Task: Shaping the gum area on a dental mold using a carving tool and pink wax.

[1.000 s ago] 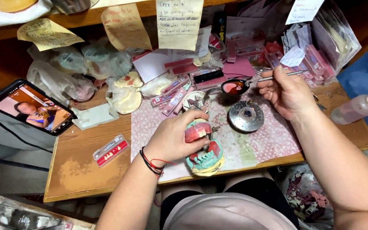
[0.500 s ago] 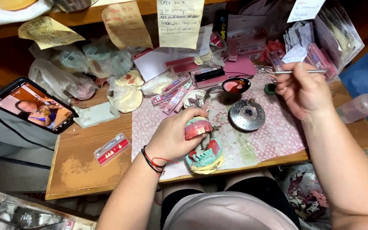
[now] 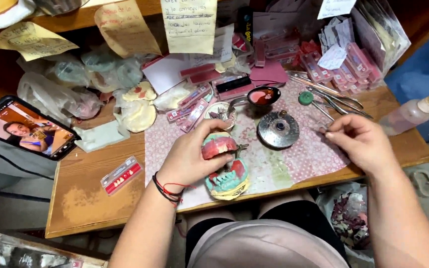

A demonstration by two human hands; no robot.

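Right hand (image 3: 361,141) now lower, instrument gone; left hand (image 3: 190,158) unmoved

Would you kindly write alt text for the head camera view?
A person's left hand grips a pink and green dental model on a cluttered wooden workbench, while the right hand pinches something too small to identify near a round metal dish.
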